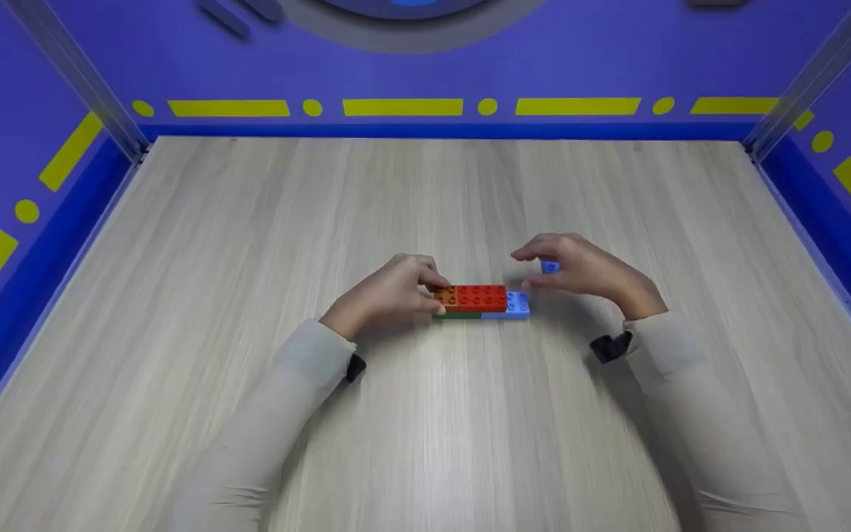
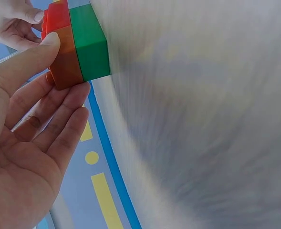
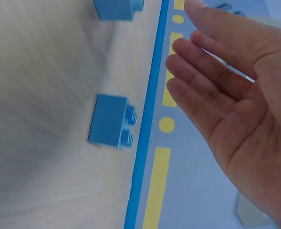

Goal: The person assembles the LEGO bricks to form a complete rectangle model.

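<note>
At the middle of the head view, the left hand (image 1: pixel 392 292) has its grip closed to a pinch, thumb and fingers on opposite sides of an orange brick (image 1: pixel 450 296). That brick sits at the left end of a two-layer row on the tabletop (image 1: pixel 411 436), with a red brick (image 1: pixel 482 298) beside it on the upper layer. Below lie a green brick (image 1: pixel 461 315) on the left and a light blue brick (image 1: pixel 518 303) on the right, its right-hand studs bare.

Right of centre, the right hand (image 1: pixel 584 270) has its grip well apart — thumb and fingers spread, nothing held. A loose blue brick (image 1: pixel 549 267) shows through that gap; in the right wrist view it stands left of centre, studs facing right, apart from the fingers.

Both forearms, in pale sleeves (image 1: pixel 248 443), come up from the lower corners — each with a black wrist device (image 1: pixel 610 347). Purple-blue panels (image 1: pixel 425 74) with yellow bars fill the top.
</note>
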`<state>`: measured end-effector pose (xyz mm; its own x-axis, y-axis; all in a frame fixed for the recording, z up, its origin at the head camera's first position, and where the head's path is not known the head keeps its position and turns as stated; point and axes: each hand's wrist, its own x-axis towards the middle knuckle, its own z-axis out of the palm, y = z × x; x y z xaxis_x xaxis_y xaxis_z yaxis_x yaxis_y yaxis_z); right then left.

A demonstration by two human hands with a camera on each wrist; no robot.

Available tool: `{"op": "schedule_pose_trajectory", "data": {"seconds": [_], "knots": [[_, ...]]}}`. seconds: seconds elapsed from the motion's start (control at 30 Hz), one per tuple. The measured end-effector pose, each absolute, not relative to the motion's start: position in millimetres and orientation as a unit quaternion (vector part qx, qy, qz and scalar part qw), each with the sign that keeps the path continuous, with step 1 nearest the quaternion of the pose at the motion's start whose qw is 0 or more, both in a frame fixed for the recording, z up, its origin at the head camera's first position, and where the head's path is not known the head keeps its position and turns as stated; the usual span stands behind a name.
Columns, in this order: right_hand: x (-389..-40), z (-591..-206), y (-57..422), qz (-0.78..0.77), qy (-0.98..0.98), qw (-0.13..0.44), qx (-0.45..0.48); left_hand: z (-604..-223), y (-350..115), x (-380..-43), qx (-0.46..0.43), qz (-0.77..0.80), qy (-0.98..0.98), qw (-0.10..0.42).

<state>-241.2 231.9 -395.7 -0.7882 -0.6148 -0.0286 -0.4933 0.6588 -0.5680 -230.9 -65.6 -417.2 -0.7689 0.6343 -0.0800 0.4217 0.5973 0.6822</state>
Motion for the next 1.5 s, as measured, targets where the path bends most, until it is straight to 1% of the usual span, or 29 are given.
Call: {"op": "schedule_pose_trajectory", "data": {"seconds": [0.57, 0.8, 1.27, 1.5], "knots": [[-249, -400, 258, -0.258, 0.923, 0.117, -0.26, -418, -66, -232, 0.302, 0.329, 0.881, 0.156], [-252, -406, 267, -0.255, 0.924, 0.112, -0.261, -418, -66, -231, 0.303, 0.336, 0.878, 0.156], [-251, -412, 269, -0.227, 0.942, 0.141, -0.205, -417, -66, -231, 0.302, 0.329, 0.881, 0.154], [-252, -417, 270, -0.226, 0.945, 0.134, -0.194, -417, -66, -230, 0.294, 0.329, 0.883, 0.161]]}}
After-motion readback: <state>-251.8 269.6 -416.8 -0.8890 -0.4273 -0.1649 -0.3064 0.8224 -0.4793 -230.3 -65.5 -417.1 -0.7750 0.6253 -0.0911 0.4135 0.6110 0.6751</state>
